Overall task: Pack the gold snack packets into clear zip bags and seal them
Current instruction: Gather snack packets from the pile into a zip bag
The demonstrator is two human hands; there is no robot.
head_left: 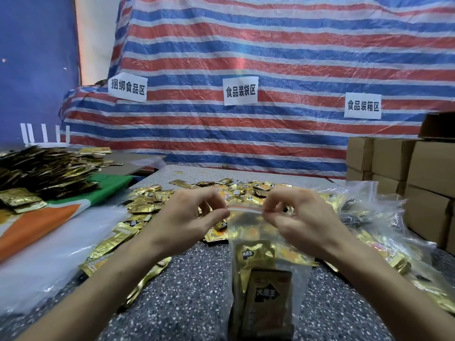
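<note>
Zip bag (261,262) hangs over bench (192,291), packets (267,295) inside. Left hand (194,217) pinches strip's left end, right hand (300,217) pinches right end. Strip (246,209) runs left-right between fingertips; seal likely next.

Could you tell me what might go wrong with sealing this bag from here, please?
The left hand and right hand pinch only the ends of the zip strip, so its middle may not close. The clear zip bag appears to hang with gold packets inside; a slipped pinch could drop it among the loose packets.
</note>
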